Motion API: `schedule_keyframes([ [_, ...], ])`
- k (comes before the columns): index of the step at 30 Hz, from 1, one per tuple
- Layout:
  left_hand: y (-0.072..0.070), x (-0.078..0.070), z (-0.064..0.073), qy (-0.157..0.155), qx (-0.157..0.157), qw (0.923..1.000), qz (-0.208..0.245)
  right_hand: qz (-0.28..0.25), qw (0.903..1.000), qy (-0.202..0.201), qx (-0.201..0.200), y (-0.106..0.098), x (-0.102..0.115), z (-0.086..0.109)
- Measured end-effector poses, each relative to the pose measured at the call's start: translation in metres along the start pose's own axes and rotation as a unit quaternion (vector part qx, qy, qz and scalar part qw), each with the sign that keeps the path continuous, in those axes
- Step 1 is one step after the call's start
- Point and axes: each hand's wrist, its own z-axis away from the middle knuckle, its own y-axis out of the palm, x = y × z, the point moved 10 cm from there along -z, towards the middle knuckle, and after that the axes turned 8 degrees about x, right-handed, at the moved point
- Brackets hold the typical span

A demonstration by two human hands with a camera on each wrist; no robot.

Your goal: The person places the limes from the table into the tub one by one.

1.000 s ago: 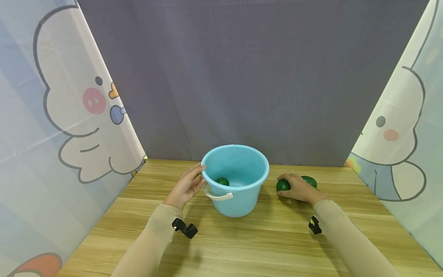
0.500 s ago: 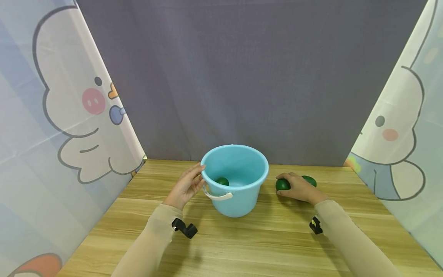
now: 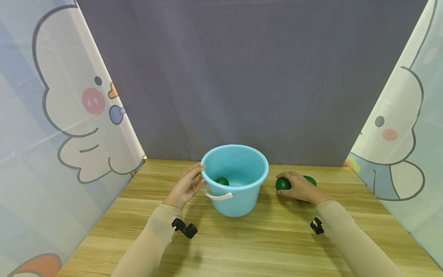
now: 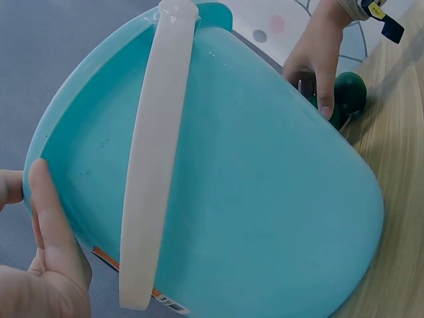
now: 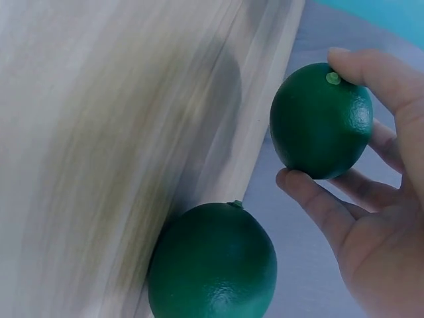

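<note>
My left hand (image 3: 187,185) grips the rim of a light blue bucket (image 3: 237,202) at its left side, fingers and thumb on either side of the edge. A dark green lime (image 3: 222,181) lies inside on the bucket's bottom. To the right of the bucket, my right hand (image 3: 300,187) pinches another lime (image 5: 321,122) between thumb and fingertips, seemingly just above the table. A further lime (image 5: 215,265) rests on the table beneath that hand; in the head view my right hand partly hides it.
The bucket's white handle (image 4: 152,159) hangs down its front left side. A wooden table (image 3: 235,246) carries everything. Behind it hangs a grey curtain (image 3: 242,77), with cartoon-printed sheets (image 3: 69,115) on both sides.
My right hand has risen very slightly with its lime, covering a little more of the lime behind it. The left hand and bucket have not visibly moved.
</note>
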Motion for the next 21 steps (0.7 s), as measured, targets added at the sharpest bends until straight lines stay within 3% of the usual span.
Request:
schedule_keyframes([
  [21,0.001,0.0,0.001,0.0,0.004,1.0,-0.003,-0.001,0.9999,-0.011,-0.012,-0.012,0.012,0.004],
])
